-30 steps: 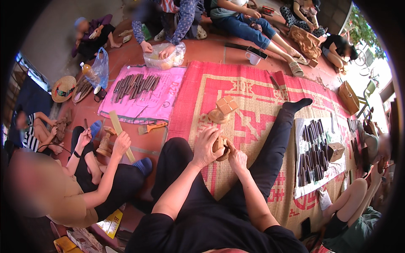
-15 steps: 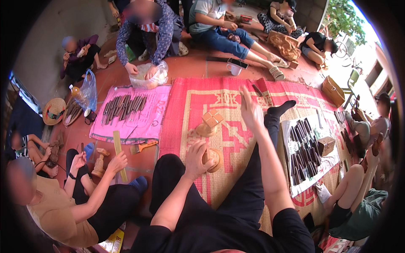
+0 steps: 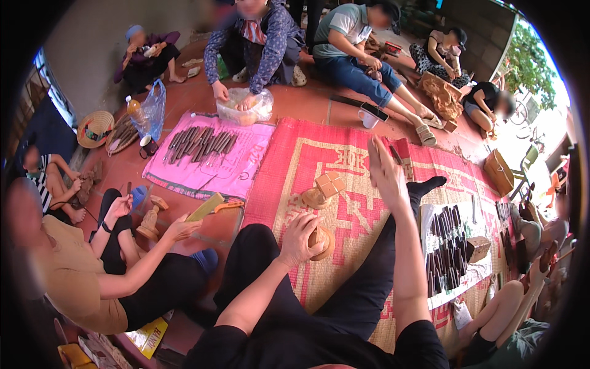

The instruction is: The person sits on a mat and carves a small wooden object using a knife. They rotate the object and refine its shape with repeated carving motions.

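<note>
Between my bent legs, my left hand point(image 3: 301, 241) is wrapped over the top of a small light-brown wooden piece point(image 3: 326, 243) with a round base on the mat. My palm and fingers hide much of its upper part. Just beyond it stands a similar carved wooden piece point(image 3: 330, 184), its blocky top scored with crossing lines above a round foot. My right hand point(image 3: 388, 170) is raised over the mat, fingers stretched out and holding nothing. Below it runs my outstretched leg with a black sock point(image 3: 427, 187).
Dark-handled tools lie in rows on a pink sheet point(image 3: 236, 166) and on a white sheet point(image 3: 455, 298) at right. A person at left holds a flat greenish strip point(image 3: 205, 207) near a wooden figure point(image 3: 148, 224). Another person handles a plastic bag point(image 3: 261, 106). A cup point(image 3: 370, 117) stands beyond the red mat.
The whole view has shifted, moving the scene rightward. The left neighbour's strip has tipped from upright to slanting. My left hand stays on the wooden piece, and my right hand remains raised.
</note>
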Motion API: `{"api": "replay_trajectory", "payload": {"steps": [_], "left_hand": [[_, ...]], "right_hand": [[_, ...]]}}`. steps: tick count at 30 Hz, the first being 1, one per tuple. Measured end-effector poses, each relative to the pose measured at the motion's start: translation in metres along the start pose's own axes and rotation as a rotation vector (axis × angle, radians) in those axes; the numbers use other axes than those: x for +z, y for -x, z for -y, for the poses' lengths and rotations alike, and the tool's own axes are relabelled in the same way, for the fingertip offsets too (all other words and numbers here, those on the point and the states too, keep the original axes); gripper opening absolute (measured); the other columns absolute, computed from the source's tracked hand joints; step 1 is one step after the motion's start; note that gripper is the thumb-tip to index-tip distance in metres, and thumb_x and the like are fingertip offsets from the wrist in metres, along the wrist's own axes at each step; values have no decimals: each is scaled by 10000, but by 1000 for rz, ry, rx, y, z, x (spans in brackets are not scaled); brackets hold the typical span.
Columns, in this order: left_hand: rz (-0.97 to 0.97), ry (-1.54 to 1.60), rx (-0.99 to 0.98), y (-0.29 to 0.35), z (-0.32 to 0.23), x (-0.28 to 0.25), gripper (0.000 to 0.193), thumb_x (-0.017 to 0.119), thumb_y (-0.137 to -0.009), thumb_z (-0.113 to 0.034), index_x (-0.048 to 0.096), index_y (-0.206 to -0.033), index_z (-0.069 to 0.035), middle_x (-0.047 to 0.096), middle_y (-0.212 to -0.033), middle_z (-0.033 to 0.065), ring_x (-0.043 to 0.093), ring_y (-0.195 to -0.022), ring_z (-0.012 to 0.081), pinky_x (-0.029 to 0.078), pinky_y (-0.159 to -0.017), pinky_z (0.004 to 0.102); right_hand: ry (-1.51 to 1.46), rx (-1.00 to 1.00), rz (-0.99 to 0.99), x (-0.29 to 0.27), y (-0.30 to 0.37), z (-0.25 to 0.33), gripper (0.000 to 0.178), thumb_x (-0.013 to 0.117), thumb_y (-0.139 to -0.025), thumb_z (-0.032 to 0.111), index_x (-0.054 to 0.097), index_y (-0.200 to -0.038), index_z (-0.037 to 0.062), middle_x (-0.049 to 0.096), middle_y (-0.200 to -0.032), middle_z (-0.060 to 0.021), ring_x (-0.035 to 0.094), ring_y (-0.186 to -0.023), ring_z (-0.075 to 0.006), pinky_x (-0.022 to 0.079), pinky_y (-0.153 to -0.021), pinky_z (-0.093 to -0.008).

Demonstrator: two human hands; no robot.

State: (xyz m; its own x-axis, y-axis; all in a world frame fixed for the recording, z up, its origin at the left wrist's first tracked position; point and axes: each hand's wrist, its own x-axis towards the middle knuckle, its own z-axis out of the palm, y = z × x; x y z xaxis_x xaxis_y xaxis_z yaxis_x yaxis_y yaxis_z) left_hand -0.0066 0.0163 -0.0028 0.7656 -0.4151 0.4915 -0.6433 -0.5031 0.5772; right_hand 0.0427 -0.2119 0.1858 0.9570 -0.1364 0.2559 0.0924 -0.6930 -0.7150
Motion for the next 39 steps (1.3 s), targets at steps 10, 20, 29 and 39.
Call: {"api": "replay_trajectory", "payload": {"steps": [10, 20, 29, 39], "left_hand": [[-3, 26, 22, -9, -8, 1, 620, 693, -747, -329, 556, -1290, -65, 550, -1260, 138, 494, -1224, 346, 394, -1073, 470], [-6, -7, 26, -9, -6, 7, 618, 686, -749, -337, 558, -1289, -67, 556, -1254, 138, 505, -1219, 345, 409, -1066, 463], [-15, -10, 42, -9, -6, 8, 632, 694, -739, -344, 560, -1289, -63, 560, -1250, 145, 514, -1211, 349, 414, -1062, 472], [-11, -1, 40, -10, -9, 10, 614, 697, -733, -313, 569, -1277, -57, 567, -1233, 145, 522, -1192, 343, 420, -1051, 472]], "right_hand": [[-73, 321, 126, 126, 176, -119, 494, 517, -941, 127, 508, -1429, 201, 701, -854, -209, 682, -690, -293, 529, -685, -400], [343, 218, 157, 188, 202, -117, 580, 571, -899, 126, 457, -1461, 215, 659, -690, -215, 656, -577, -375, 534, -582, -495], [255, 163, 140, 173, 184, -116, 541, 528, -945, 154, 439, -1469, 255, 672, -737, -219, 668, -616, -392, 530, -595, -510], [331, 219, 142, 184, 187, -145, 554, 529, -937, 167, 439, -1471, 286, 669, -696, -216, 686, -629, -372, 538, -599, -493]]}}
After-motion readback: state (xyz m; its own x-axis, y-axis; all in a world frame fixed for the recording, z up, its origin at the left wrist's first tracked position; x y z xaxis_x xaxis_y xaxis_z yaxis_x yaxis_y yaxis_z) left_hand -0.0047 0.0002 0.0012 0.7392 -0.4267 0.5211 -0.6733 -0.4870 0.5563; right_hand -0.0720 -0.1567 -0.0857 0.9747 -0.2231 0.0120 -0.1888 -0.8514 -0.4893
